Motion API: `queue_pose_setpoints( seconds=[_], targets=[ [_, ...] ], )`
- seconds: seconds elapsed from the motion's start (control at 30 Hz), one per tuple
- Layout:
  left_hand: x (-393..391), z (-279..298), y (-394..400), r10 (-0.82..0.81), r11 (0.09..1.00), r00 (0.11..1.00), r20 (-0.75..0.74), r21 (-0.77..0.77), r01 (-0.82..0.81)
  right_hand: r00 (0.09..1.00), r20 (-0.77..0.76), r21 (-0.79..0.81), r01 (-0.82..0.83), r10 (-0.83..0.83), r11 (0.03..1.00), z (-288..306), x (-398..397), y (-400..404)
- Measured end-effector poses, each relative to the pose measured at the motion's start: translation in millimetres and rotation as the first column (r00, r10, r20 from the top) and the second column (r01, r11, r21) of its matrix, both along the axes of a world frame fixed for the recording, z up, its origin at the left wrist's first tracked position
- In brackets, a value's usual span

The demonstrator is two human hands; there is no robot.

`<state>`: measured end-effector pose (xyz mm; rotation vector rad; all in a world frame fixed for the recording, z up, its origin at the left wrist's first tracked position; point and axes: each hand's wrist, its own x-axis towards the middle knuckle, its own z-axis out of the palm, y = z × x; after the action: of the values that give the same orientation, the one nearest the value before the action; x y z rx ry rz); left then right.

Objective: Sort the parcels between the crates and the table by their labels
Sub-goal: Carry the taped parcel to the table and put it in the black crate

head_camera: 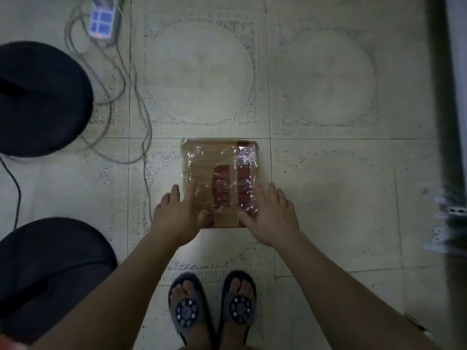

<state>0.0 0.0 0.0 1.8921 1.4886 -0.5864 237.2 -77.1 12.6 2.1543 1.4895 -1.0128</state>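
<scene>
1. Parcel (pixel 220 183): flat on floor tiles (pixel 328 188), film-wrapped, just ahead of my feet.
2. Left hand (pixel 177 215), right hand (pixel 271 218): fingers spread over near corners, I judge for lifting.

Brown cardboard parcel (pixel 219 183) under glossy, crinkled clear plastic wrap; matt floor tiles (pixel 328 198).
</scene>
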Motion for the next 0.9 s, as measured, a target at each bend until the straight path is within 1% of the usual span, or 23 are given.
queue_pose_setpoints(
  seconds=[0.1,0.2,0.3,0.4,0.5,0.6,0.7,0.8,0.9],
  targets=[
    [-4,-39,0,0.016,1.000,1.000,0.024,-0.004,-0.016,1.000,0.012,-0.014,-0.017,0.017,1.000,-42,-4,1],
    [-8,-78,-2,0.057,0.998,0.995,0.079,-0.020,-0.056,1.000,-0.001,-0.027,0.014,-0.014,1.000,-75,-8,4],
    [-15,-108,-4,0.101,0.992,0.984,0.146,-0.086,-0.090,0.997,-0.032,-0.030,0.073,-0.074,0.997,-98,-9,7],
    [-15,-120,-8,0.131,0.988,0.958,0.253,-0.111,-0.106,0.987,-0.087,-0.026,0.130,-0.131,0.991,-111,-10,6],
    [-14,-118,-11,0.185,0.981,0.924,0.335,-0.114,-0.155,0.969,-0.146,0.025,0.207,-0.201,0.978,-114,-11,1],
    [-12,-98,-7,0.286,0.958,0.869,0.403,-0.148,-0.247,0.950,-0.191,0.064,0.262,-0.246,0.963,-102,-12,-2],
    [-12,-56,-1,0.347,0.938,0.835,0.426,-0.185,-0.294,0.942,-0.218,0.096,0.282,-0.257,0.955,-62,-12,-6],
    [-12,11,2,0.348,0.937,0.833,0.431,-0.176,-0.301,0.942,-0.231,0.158,0.282,-0.243,0.946,4,-8,-3],
    [-10,95,12,0.340,0.940,0.823,0.456,-0.139,-0.311,0.941,-0.243,0.223,0.291,-0.236,0.930,89,-4,8]
  ],
)
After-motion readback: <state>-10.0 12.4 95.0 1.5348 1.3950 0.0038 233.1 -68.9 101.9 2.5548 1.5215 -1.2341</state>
